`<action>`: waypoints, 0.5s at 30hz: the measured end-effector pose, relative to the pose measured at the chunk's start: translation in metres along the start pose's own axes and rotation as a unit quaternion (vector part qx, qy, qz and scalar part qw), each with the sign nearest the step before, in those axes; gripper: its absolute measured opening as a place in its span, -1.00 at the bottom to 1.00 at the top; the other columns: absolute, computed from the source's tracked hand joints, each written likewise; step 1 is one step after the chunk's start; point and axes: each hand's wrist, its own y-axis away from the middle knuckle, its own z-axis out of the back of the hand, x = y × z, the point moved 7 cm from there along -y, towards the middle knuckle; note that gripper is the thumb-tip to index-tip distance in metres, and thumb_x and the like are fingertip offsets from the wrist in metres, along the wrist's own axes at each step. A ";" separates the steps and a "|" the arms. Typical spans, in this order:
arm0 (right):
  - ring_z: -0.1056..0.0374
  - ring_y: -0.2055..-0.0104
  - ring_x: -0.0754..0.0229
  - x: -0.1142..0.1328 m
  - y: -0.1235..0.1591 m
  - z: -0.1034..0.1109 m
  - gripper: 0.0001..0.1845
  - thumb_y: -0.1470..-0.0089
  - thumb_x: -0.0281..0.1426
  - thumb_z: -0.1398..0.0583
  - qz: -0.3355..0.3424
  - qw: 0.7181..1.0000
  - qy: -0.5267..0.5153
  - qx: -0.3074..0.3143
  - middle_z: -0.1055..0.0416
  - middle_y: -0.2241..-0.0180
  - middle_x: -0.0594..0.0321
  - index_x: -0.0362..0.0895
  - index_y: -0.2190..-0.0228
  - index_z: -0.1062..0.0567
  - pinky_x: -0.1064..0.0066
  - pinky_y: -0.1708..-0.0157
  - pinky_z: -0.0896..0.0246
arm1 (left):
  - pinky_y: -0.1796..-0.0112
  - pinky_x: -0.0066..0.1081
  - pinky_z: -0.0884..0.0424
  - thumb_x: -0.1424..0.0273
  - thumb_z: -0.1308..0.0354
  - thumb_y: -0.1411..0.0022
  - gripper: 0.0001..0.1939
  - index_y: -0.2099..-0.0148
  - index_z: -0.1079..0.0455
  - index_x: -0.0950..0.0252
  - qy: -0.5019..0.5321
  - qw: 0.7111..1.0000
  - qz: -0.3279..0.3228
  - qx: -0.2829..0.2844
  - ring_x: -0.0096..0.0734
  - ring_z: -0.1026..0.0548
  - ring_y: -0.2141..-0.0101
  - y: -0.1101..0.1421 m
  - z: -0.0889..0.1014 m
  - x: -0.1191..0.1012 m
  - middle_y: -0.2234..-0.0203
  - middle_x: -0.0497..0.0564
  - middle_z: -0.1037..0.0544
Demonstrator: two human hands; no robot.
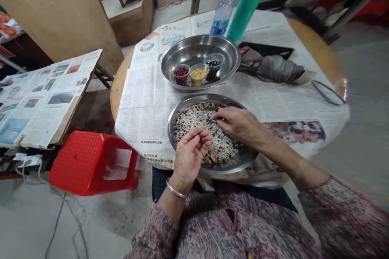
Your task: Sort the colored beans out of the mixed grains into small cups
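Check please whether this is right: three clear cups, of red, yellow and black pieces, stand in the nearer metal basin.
Wrong basin: the head view shows the cup of red pieces, the cup of yellow pieces and the cup of black pieces standing in the farther metal basin, not the nearer one.

Mottled pink-and-grey sleeves [343,214] (plus silver bangle [176,190])

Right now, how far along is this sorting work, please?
Some sorting looks done: three cups in the far basin hold red, yellow and black pieces separately. In hand: the left hand and right hand are over the near basin; I cannot tell what their fingers hold. Much seems left: the mixed grains there show red, yellow and dark pieces among white.
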 end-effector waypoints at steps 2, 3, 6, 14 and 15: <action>-0.44 0.16 0.07 0.010 -0.002 -0.004 -0.77 -0.22 -0.45 -0.07 0.036 0.999 0.025 0.019 -0.57 0.27 0.09 -0.12 0.29 -0.55 0.31 0.13 -0.27 | 0.04 -0.39 -0.47 0.60 -0.14 -0.26 -0.85 0.20 -0.54 0.41 0.001 1.000 0.000 -0.002 -0.48 -0.60 0.33 0.000 0.000 0.000 0.34 0.05 -0.62; -0.43 0.17 0.07 0.015 -0.004 -0.007 -0.75 -0.22 -0.47 -0.06 0.045 0.997 0.046 0.033 -0.56 0.28 0.08 -0.14 0.32 -0.54 0.32 0.15 -0.26 | 0.05 -0.39 -0.47 0.60 -0.13 -0.26 -0.85 0.19 -0.54 0.40 0.002 1.000 0.000 -0.001 -0.48 -0.60 0.33 -0.001 0.000 0.001 0.34 0.05 -0.62; -0.41 0.21 0.05 0.022 -0.009 -0.014 -0.72 -0.22 -0.51 -0.03 0.040 0.990 0.106 0.079 -0.53 0.33 0.03 -0.18 0.38 -0.52 0.33 0.24 -0.21 | 0.07 -0.41 -0.47 0.61 -0.13 -0.26 -0.84 0.19 -0.54 0.41 0.003 1.000 0.002 0.004 -0.49 -0.60 0.33 -0.001 0.000 0.002 0.34 0.05 -0.62; -0.37 0.23 0.04 0.025 -0.016 -0.012 -0.76 -0.14 -0.53 -0.03 0.020 0.988 0.130 0.086 -0.52 0.32 -0.02 -0.18 0.30 -0.50 0.33 0.31 -0.14 | 0.13 -0.45 -0.47 0.61 -0.13 -0.28 -0.84 0.19 -0.54 0.41 0.011 1.000 0.000 0.012 -0.49 -0.60 0.34 -0.002 0.000 0.002 0.36 0.04 -0.61; -0.38 0.24 0.03 0.024 -0.016 -0.011 -0.77 -0.12 -0.53 -0.03 0.017 0.989 0.124 0.082 -0.52 0.32 -0.02 -0.17 0.31 -0.49 0.32 0.30 -0.15 | 0.12 -0.44 -0.47 0.61 -0.13 -0.28 -0.84 0.19 -0.54 0.41 0.011 1.000 -0.001 0.011 -0.49 -0.60 0.34 -0.002 0.000 0.002 0.36 0.04 -0.61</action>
